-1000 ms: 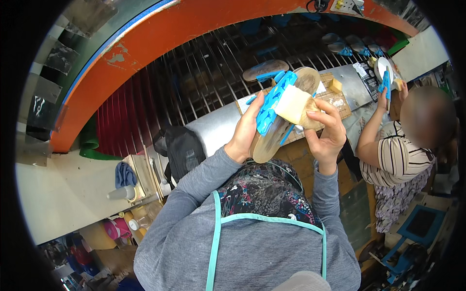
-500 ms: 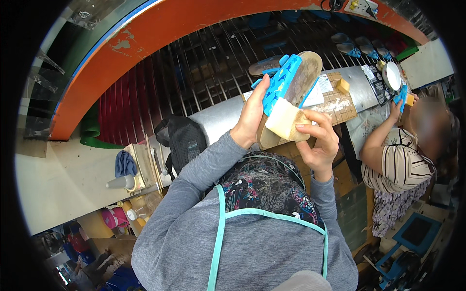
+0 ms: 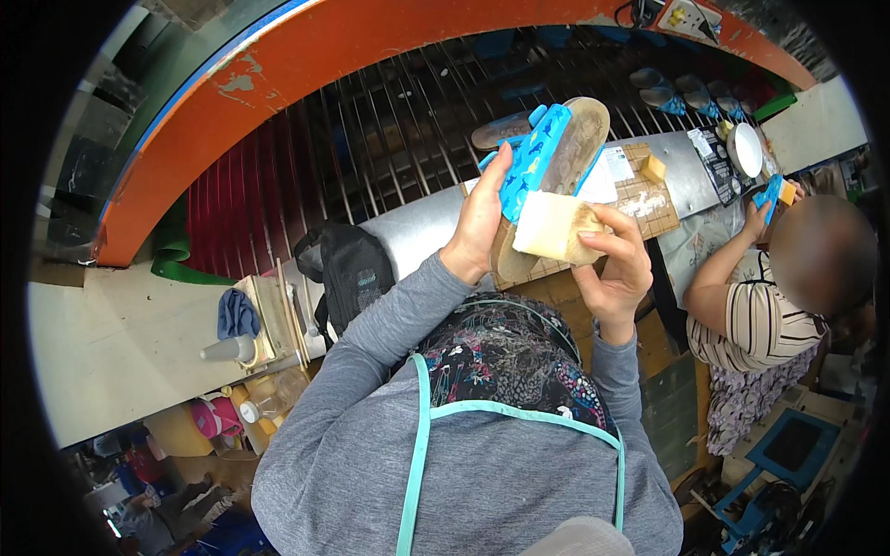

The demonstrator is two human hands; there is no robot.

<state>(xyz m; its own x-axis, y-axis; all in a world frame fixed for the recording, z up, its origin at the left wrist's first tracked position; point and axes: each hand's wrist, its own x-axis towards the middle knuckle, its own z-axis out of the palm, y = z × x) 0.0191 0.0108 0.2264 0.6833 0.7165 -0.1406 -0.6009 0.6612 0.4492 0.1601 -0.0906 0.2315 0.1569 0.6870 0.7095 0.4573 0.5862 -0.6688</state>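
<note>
- Two hands were up above the metal bench [image 3: 417, 232]: the left hand [image 3: 477, 222] was clenched round a blue sandal [image 3: 547, 176], sole facing up.
- The right hand [image 3: 616, 264] was gripping a pale sponge block [image 3: 549, 227], pressed onto that sole.
- A co-worker [image 3: 769, 306] stood off to the right.

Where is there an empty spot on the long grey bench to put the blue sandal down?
The barest stretch of the grey bench lies between the black bag and the wooden board. Further right it is crowded: a block, a dark packet and a white bowl. Both hands, left and right, are on the sandal.
</note>
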